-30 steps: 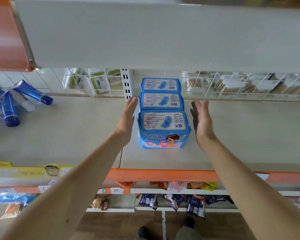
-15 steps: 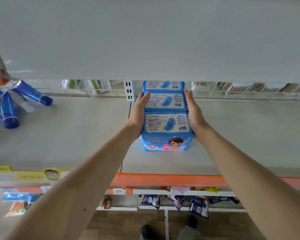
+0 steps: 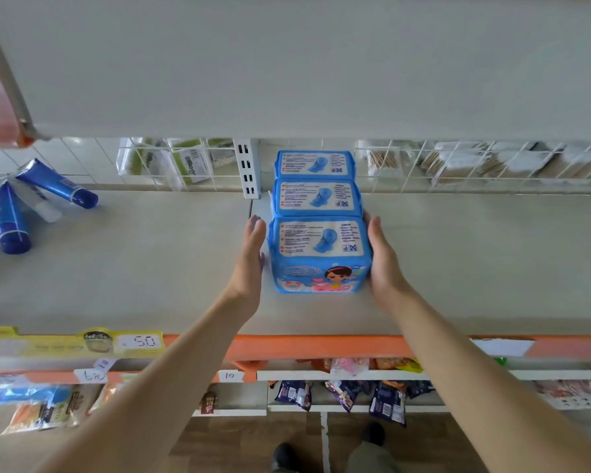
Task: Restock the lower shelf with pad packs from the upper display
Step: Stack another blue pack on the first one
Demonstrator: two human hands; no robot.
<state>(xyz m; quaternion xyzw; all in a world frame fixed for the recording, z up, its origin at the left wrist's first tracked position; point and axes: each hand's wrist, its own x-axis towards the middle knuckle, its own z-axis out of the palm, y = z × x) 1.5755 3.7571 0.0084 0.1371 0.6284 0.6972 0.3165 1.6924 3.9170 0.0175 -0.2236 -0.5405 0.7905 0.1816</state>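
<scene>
- Three blue pad packs sitting in a single file on the shelf (image 3: 151, 268), the row's long axis running front to back, from near the orange front edge (image 3: 321, 346) toward the wire grid (image 3: 458, 172) at the rear.
- Front pack (image 3: 319, 256) standing upright, its printed cartoon face pointing toward the camera, white label panel facing up.
- Middle pack (image 3: 316, 199) and rear pack (image 3: 315, 163) lining up behind it, touching one another, label panels also facing up.
- Left hand (image 3: 249, 261) lying flat beside the front pack's left side, fingers straight and together, pointing toward the back; whether it is touching the pack is not certain.
- Right hand (image 3: 382, 261) pressing flat against the front pack's right side, fingers straight, thumb hidden; neither hand curling around anything.
- Blue tubes (image 3: 11, 216) lying tilted at the shelf's far left, well apart from the packs.
- Snack bags (image 3: 386, 401) hanging on a lower level, below the orange edge.
- Yellow price strip (image 3: 72, 344) showing at the left front.
- Shoes (image 3: 284, 455) showing on the wooden floor.
</scene>
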